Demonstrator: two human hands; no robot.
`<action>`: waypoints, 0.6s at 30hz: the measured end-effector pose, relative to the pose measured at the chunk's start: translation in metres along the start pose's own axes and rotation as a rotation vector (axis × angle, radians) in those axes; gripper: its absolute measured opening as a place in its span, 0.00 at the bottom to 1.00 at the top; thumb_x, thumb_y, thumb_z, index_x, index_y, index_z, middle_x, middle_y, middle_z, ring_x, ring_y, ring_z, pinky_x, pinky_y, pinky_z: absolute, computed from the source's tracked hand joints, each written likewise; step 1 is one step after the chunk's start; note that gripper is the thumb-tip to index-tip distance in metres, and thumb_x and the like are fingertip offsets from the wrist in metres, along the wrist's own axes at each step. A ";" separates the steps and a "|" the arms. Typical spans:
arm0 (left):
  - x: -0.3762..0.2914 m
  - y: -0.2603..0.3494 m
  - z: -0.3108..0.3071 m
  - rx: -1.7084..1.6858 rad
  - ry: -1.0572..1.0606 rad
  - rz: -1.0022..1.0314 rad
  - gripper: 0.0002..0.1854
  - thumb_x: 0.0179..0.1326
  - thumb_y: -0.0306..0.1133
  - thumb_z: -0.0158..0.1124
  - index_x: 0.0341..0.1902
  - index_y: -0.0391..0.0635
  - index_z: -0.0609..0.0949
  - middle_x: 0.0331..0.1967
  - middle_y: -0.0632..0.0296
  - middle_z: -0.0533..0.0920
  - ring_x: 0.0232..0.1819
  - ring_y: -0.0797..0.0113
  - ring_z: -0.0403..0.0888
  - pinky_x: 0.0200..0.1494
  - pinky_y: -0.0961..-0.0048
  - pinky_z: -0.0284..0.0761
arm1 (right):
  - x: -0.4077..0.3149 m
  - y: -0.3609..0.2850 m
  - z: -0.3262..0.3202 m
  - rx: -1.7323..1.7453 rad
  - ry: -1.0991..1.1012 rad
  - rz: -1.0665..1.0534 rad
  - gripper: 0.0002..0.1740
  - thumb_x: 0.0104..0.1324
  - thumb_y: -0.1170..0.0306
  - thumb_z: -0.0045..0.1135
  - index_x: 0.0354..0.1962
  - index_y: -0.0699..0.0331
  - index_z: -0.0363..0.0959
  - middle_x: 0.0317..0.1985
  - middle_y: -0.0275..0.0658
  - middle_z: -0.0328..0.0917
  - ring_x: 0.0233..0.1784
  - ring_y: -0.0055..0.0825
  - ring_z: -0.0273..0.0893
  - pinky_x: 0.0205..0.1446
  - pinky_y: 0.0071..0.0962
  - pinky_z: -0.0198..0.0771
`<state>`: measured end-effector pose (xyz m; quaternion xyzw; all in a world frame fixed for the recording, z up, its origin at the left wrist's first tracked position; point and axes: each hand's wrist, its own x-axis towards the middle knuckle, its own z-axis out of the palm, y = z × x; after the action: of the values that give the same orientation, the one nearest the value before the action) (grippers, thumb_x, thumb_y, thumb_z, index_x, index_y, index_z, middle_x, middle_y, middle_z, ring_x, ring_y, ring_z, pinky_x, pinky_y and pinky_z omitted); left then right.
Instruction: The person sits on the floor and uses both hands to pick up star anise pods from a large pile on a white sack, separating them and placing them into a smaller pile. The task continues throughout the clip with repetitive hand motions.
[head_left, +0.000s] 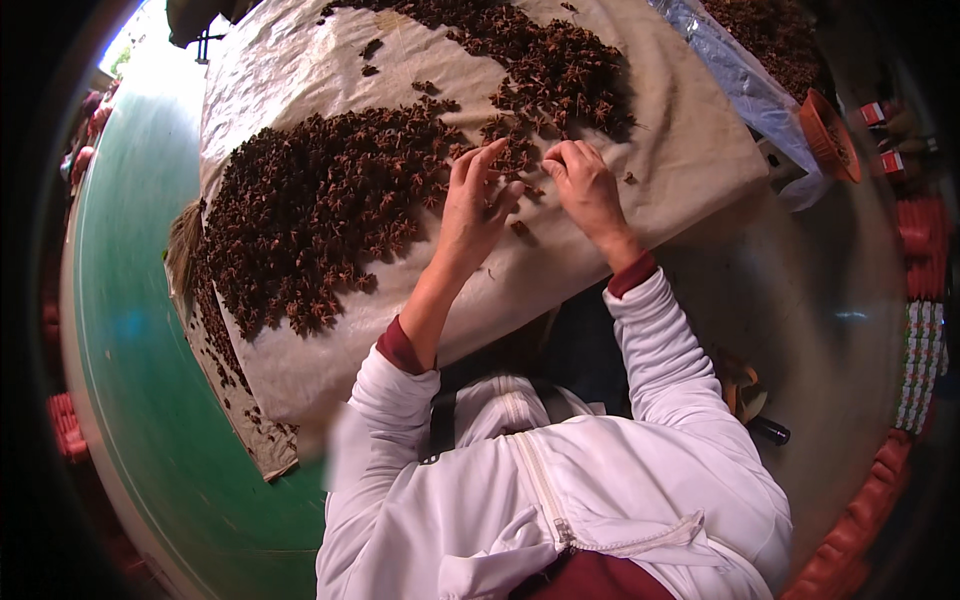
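Note:
My left hand (474, 191) is over the near edge of the dried star anise, thumb and fingers apart, with nothing seen between them. Just to its right, my right hand (585, 184) is curled, its thumb and fingertips drawn together; whether a small piece is pinched there cannot be made out. Between and beyond the hands lies a thin scatter of star anise (510, 142). A broad heap of star anise (322, 202) spreads to the left, and a smaller pile (566, 75) lies beyond my right hand. All of it rests on a pale sheet (517, 292) covering the table.
Loose pods lie on a lower sheet (266, 442) on the green floor (142, 330), near a bristle brush or broom (184, 247). At the right are clear plastic sheeting (739, 82), an orange basin (825, 139) and another brown heap (765, 37). Red sacks (855, 525) line the lower right.

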<state>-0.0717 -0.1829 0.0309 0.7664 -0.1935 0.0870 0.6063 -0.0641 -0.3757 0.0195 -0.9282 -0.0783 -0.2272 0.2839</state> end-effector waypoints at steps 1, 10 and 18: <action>0.000 0.000 0.002 0.036 -0.013 -0.016 0.18 0.61 0.28 0.65 0.55 0.45 0.77 0.53 0.56 0.74 0.45 0.62 0.79 0.44 0.70 0.79 | -0.002 -0.004 0.000 0.059 0.024 -0.073 0.07 0.62 0.69 0.60 0.34 0.64 0.74 0.36 0.40 0.77 0.43 0.41 0.74 0.47 0.37 0.71; -0.006 -0.008 0.001 0.094 -0.010 -0.030 0.12 0.62 0.27 0.63 0.50 0.43 0.78 0.47 0.56 0.77 0.38 0.66 0.80 0.40 0.71 0.78 | 0.015 0.033 0.012 -0.076 -0.126 0.092 0.07 0.63 0.66 0.59 0.35 0.60 0.75 0.37 0.41 0.76 0.44 0.40 0.74 0.47 0.38 0.70; 0.001 -0.006 0.014 0.039 -0.004 -0.103 0.12 0.67 0.32 0.61 0.52 0.44 0.78 0.46 0.60 0.80 0.41 0.73 0.80 0.45 0.76 0.76 | 0.007 -0.005 0.004 0.009 -0.154 -0.028 0.08 0.58 0.69 0.63 0.35 0.60 0.75 0.36 0.42 0.77 0.43 0.43 0.75 0.46 0.41 0.71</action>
<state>-0.0700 -0.1953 0.0219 0.7872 -0.1534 0.0579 0.5945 -0.0574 -0.3693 0.0225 -0.9405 -0.1141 -0.1588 0.2780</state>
